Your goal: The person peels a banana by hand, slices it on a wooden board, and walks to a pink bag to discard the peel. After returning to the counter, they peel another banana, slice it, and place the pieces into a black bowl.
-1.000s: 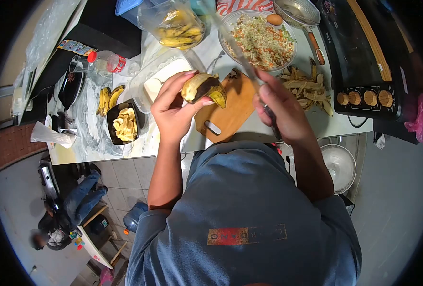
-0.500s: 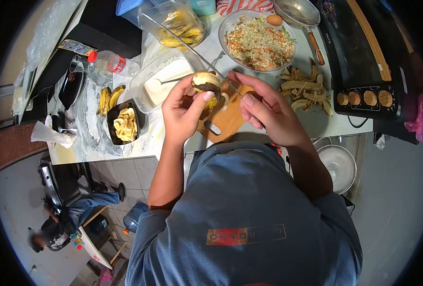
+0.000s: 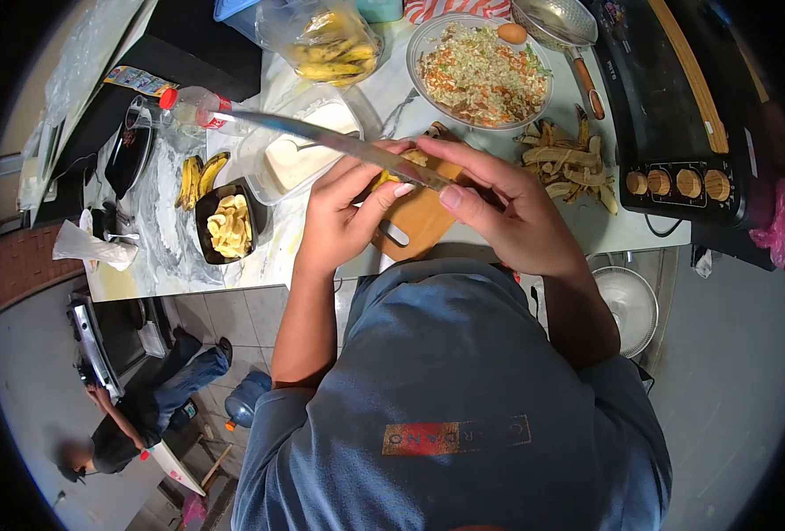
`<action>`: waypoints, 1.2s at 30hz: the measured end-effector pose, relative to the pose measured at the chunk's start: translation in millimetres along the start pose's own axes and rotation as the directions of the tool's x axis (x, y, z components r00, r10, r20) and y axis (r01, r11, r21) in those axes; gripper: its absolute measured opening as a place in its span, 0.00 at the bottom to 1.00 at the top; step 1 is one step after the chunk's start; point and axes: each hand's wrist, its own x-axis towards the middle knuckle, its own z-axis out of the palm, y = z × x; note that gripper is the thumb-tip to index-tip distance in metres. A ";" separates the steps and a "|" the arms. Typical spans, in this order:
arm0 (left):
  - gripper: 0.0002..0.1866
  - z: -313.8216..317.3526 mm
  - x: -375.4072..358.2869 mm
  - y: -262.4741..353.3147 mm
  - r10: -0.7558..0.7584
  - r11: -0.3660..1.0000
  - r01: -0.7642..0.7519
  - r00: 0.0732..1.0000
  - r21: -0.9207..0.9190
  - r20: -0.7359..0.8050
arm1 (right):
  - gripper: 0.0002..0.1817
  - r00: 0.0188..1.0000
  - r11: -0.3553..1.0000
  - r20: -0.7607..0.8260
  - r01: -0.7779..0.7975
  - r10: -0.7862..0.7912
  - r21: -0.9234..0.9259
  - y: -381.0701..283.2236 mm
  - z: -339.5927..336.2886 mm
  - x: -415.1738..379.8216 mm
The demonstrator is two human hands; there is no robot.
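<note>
Over a wooden cutting board (image 3: 426,219), my left hand (image 3: 332,217) is closed around a partly peeled banana (image 3: 417,157), mostly hidden by the fingers and the blade. My right hand (image 3: 523,217) grips a long knife (image 3: 322,136); its blade points up and left across the banana. The thumb of that hand lies near the base of the blade, and the handle is covered by the palm. Left of the board stand a clear plastic tub (image 3: 355,104) with white batter (image 3: 300,164) and a black bowl (image 3: 205,212) of peeled banana pieces (image 3: 231,228).
Banana peels (image 3: 569,164) are heaped at the right, below a large bowl (image 3: 415,80) of shredded vegetables with an egg (image 3: 511,33). A bag of bananas (image 3: 335,53) and a plastic bottle (image 3: 193,106) stand behind. A black stove (image 3: 676,184) borders the right. Another person (image 3: 136,425) is at lower left.
The knife has swung to a flatter angle, its blade now broadside over the banana. Both hands have tightened around the banana, covering more of it. The other person has shifted and reached out an arm.
</note>
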 end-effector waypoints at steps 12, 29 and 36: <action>0.13 -3.3 2.6 5.8 0.062 0.994 -0.064 0.998 0.089 0.029 | 0.22 0.998 0.995 0.057 -0.011 0.017 -0.100 -4.5 -8.4 -2.0; 0.17 0.9 3.5 13.6 0.076 0.986 -0.073 0.997 0.151 -0.015 | 0.19 0.977 0.932 -0.007 -0.200 0.211 0.302 -5.9 -5.7 -3.1; 0.17 4.2 -4.5 0.6 -0.001 1.000 -0.001 0.997 -0.028 -0.078 | 0.22 0.975 0.915 -0.027 -0.199 0.222 0.351 -2.0 -13.0 -0.7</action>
